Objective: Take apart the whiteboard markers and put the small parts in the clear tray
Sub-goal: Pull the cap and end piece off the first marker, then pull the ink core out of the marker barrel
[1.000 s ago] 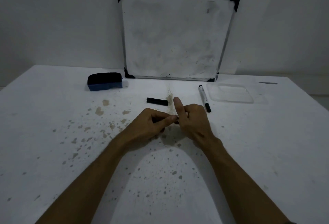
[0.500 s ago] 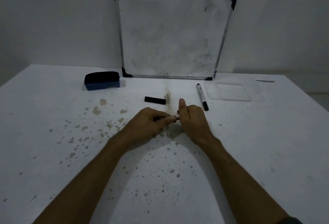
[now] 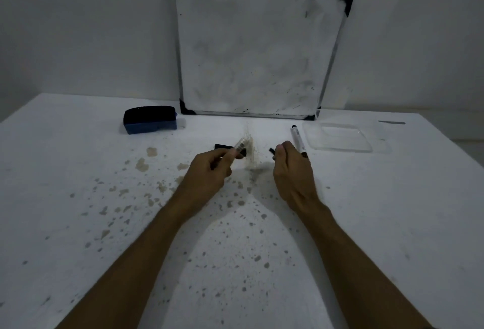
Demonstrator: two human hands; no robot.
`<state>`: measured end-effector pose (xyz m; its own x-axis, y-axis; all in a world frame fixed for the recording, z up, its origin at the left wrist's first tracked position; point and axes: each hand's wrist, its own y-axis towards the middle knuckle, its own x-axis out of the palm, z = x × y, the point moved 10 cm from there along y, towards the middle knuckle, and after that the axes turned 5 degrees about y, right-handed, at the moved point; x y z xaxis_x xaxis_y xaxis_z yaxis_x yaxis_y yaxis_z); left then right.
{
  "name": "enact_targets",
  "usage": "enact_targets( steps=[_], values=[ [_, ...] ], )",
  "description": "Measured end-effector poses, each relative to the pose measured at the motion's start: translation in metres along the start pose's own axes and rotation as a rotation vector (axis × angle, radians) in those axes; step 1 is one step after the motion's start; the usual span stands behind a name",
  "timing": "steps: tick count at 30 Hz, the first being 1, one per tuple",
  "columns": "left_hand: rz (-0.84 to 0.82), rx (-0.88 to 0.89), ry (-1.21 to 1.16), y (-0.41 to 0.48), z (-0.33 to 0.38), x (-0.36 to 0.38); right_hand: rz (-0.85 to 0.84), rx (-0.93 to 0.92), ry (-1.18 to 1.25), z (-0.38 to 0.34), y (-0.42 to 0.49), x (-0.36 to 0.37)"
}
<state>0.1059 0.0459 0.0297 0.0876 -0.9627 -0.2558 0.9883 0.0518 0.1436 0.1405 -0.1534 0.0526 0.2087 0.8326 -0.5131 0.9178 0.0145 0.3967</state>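
- One shallow clear plastic tray (image 3: 340, 138) sits at the far right of our stained white table (image 3: 392, 211), and we see nothing lying in it.
- Just left of the tray lies a whole white-barrelled whiteboard marker (image 3: 297, 137), its near end hidden behind our right hand (image 3: 292, 171).
- Beyond it a smudged framed whiteboard (image 3: 256, 51) leans on the wall, and a blue-and-black eraser block (image 3: 150, 119) rests far left.
- A loose black marker cap (image 3: 222, 146) lies on the table, partly behind our left hand (image 3: 212, 171).
- Our left hand is closed on a clear marker barrel (image 3: 238, 145), blurred, which sticks out up and right past the fingertips.
- Our right hand pinches a small black marker part (image 3: 272, 151) at its fingertips, held apart from the barrel and well short of the tray.
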Motion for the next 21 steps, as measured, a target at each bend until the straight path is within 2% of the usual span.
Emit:
enact_targets(
  steps=[2, 8, 11, 14, 16, 19, 21],
  values=[
    [0.011, -0.021, -0.082, 0.000, -0.001, -0.004, -0.027, -0.025, -0.021, 0.000, 0.002, 0.003],
    [0.042, -0.021, -0.058, -0.004, 0.005, -0.004, -0.140, -0.092, -0.209, -0.001, -0.002, 0.013],
    [0.038, 0.009, -0.033, -0.004, 0.006, -0.005, -0.074, -0.119, -0.294, -0.004, -0.005, 0.005],
    [-0.022, 0.081, 0.041, -0.005, 0.010, -0.002, -0.002, -0.082, -0.017, -0.016, -0.007, -0.008],
    [-0.058, 0.111, 0.065, -0.007, 0.012, 0.002, -0.057, -0.058, 0.198, -0.025, -0.008, -0.007],
    [-0.095, 0.139, 0.091, -0.010, 0.015, 0.007, -0.205, -0.023, 0.298, -0.028, -0.014, 0.008],
    [-0.083, 0.126, 0.040, -0.011, 0.017, 0.006, -0.206, 0.025, 0.350, -0.022, -0.014, 0.009]
  ],
)
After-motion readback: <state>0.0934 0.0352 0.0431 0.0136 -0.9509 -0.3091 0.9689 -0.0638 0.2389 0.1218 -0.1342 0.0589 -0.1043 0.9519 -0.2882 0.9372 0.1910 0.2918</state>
